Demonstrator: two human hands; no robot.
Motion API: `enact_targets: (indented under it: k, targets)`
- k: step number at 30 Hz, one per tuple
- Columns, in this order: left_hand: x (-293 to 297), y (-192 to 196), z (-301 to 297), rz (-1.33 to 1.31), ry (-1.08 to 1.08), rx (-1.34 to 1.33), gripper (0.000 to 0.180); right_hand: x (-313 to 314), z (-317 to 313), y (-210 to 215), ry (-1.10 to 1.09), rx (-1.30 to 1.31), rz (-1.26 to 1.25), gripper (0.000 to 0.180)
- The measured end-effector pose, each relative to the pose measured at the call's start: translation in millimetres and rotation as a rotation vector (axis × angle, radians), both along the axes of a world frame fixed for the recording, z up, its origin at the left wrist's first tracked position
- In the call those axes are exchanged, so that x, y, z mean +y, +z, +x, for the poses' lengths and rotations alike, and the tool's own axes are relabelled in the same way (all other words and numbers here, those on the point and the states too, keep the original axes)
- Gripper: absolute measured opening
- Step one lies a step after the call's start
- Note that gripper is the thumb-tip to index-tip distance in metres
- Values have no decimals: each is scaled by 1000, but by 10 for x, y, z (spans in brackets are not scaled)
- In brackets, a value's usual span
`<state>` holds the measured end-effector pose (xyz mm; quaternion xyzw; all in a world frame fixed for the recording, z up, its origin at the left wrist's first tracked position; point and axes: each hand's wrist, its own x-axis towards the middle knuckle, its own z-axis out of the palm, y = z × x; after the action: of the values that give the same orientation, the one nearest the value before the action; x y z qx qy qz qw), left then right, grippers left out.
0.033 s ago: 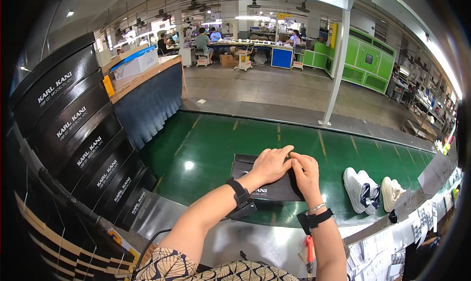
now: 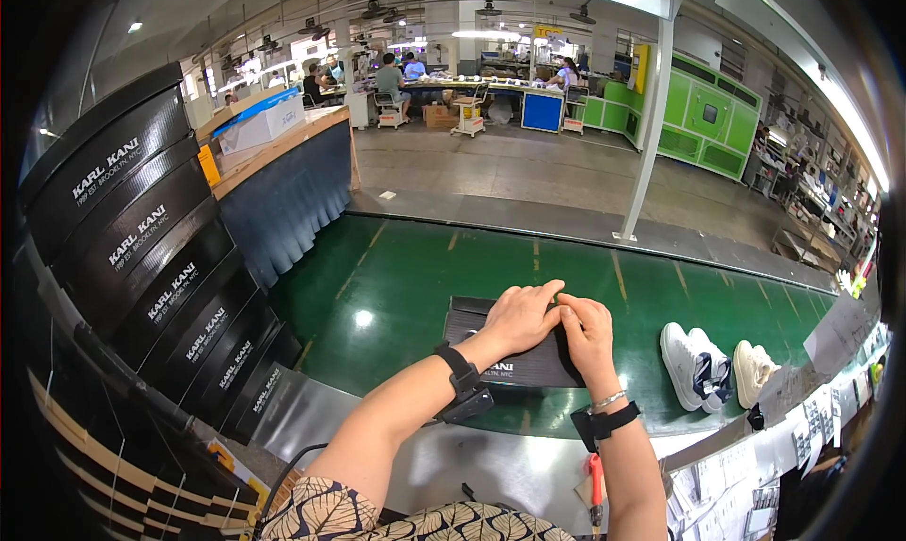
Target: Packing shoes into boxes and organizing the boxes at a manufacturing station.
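Green conveyor belt (image 2: pixel 406 286) runs across in front of me. I have my left hand (image 2: pixel 522 316) lying flat, palm down, on the black shoe box (image 2: pixel 514 362); my right hand (image 2: pixel 587 331) touches it, fingers curled at the lid's far edge. Right of my hands sit white sneakers (image 2: pixel 694 363); left, stacked black boxes (image 2: pixel 151 258). Beyond, open belt.

Shoes (image 2: pixel 694 363) right of box (image 2: pixel 491 338)
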<state>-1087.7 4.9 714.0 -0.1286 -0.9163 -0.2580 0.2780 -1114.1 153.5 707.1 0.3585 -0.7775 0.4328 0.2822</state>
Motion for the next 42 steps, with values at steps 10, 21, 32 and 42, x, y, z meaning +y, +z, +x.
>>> enact_targets:
  k: [10,21,32,42]
  targets:
    - [-86,-29,13,-39,5,46,36,-60,41,-7,-16,22,-50,16]
    - [-168,-26,39,-67,-3,76,36,-158,35,-85,-37,-73,-129,14]
    - [-259,-42,57,-72,30,79,36,-268,71,-40,-12,13,-177,18]
    - [-328,-30,110,-118,38,56,38,-305,133,-24,9,-64,-180,18]
